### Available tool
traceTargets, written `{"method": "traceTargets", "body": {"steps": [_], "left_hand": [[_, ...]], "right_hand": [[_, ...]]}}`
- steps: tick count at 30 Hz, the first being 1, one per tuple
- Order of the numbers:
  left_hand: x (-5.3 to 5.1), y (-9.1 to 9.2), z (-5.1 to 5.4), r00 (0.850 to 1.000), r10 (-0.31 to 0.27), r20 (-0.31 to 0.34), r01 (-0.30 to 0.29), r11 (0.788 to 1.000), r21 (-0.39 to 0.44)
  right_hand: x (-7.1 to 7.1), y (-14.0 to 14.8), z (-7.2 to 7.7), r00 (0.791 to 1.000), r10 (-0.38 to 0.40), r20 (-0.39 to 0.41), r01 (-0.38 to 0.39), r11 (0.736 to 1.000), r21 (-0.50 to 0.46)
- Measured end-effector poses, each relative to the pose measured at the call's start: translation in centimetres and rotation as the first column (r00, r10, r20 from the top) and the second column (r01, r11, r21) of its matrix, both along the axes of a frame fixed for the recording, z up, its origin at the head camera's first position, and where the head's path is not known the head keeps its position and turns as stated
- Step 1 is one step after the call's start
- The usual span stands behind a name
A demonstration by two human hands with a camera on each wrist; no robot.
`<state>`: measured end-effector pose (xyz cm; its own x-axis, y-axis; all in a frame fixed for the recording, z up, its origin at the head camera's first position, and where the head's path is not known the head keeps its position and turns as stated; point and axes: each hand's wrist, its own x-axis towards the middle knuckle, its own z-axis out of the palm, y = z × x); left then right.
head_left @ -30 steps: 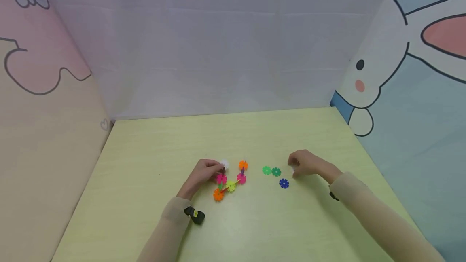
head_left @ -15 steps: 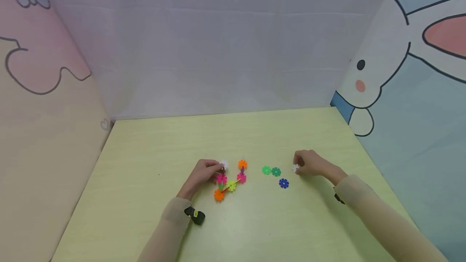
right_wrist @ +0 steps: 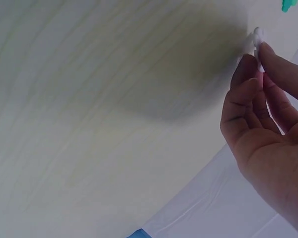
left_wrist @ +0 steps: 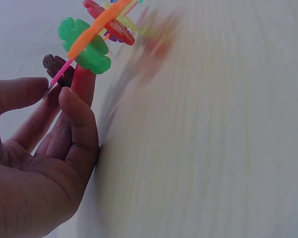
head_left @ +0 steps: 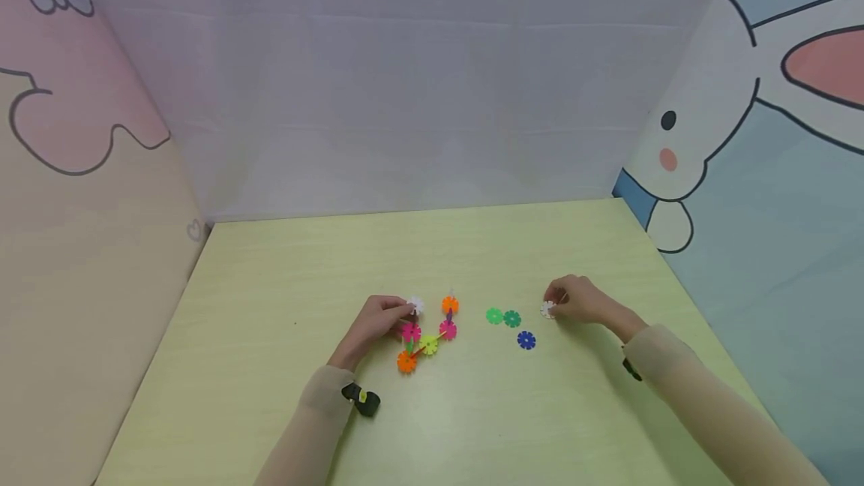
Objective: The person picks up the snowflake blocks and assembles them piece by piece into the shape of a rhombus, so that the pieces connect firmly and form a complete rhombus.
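Note:
A chain of joined snowflake discs lies in front of my left hand. In it show a pink disc, an orange disc, a yellow disc and, in the left wrist view, a green disc. My left thumb and fingers pinch the chain near a brown disc and a white disc. Off to the right, my right hand pinches a separate white snowflake disc between thumb and fingertips, seen edge-on in the right wrist view.
Between the hands lie a light green disc, a darker green disc and a blue disc. The pale wooden table meets a white cloth wall behind. Printed side panels stand left and right.
My right hand has shifted slightly right and turned, and the white disc in its fingers, mostly hidden before, now shows its face. The left hand and the chain stay nearly still.

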<state>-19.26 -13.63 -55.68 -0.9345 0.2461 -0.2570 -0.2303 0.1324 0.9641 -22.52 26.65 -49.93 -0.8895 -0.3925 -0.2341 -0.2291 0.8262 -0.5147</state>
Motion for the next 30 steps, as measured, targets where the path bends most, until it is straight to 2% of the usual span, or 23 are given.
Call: {"method": "traceTargets", "body": {"steps": [7, 14, 24, 30], "left_hand": [[0.0, 0.1, -0.1, 1.000, 0.012, -0.001, -0.012, 1.000, -0.007], [0.2, 0.3, 0.1, 1.000, 0.018, 0.003, -0.017, 1.000, -0.008], [0.2, 0.5, 0.4, 1.000, 0.009, -0.014, -0.010, 0.999, -0.037], [0.2, 0.6, 0.3, 1.000, 0.010, -0.011, -0.010, 0.999, -0.030]], "right_hand": [[-0.5, -1.0, 1.0, 0.998, 0.024, -0.064, -0.030, 0.995, -0.092], [-1.2, -3.6, 1.5, 0.996, 0.048, -0.078, -0.061, 0.983, -0.172], [-1.5, -9.1, 1.9, 0.990, 0.084, -0.109, -0.107, 0.967, -0.232], [-1.6, -12.8, 1.8, 0.978, 0.142, -0.150, -0.176, 0.952, -0.251]]}}
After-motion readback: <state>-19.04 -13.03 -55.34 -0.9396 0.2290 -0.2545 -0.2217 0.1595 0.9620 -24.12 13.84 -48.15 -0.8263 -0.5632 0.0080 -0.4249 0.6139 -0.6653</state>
